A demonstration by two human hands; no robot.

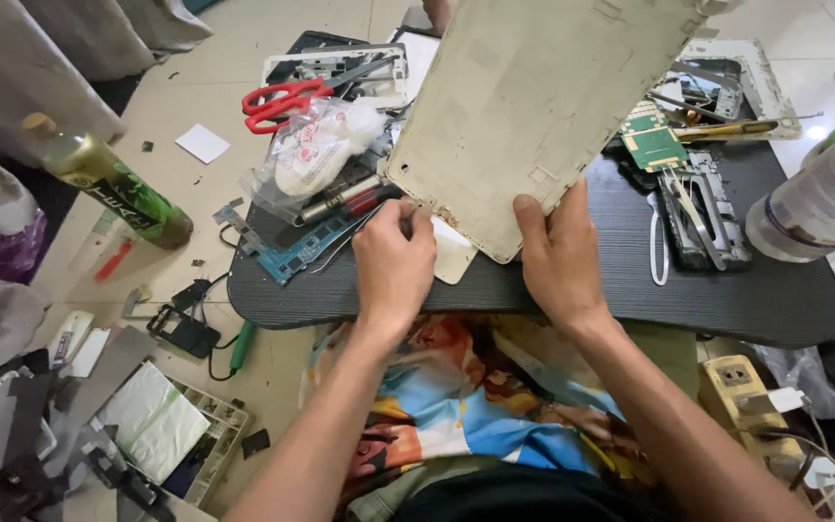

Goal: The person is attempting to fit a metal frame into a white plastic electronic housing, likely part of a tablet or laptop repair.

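**Both hands on a worn back panel**

Forearms rise from the bottom edge over a bright patterned cloth (456,406) on the lap. Right-hand fingers curl around the lower edge of a large, dirty cream panel (533,106), thumb pressed on its near face; the right hand (561,263) grips it firmly. Left-hand fingers are bunched closed at the panel's lower left corner, pinching something thin there; what it is cannot be told. The left hand (393,266) touches that corner. The panel stands tilted, its top leaning away, above a dark board (630,290) that serves as a work surface.

Under the panel's near corner lies a small pale piece (456,261). Left of the hands sit a blue circuit board (306,249), a clear bag (316,150) and red scissors (277,101). Right of the panel lie a green circuit board (651,145), a metal frame (703,217) and white tweezers (657,246). A clear bottle (819,198) stands at the board's right end. On the floor to the left lies a green bottle (113,184).
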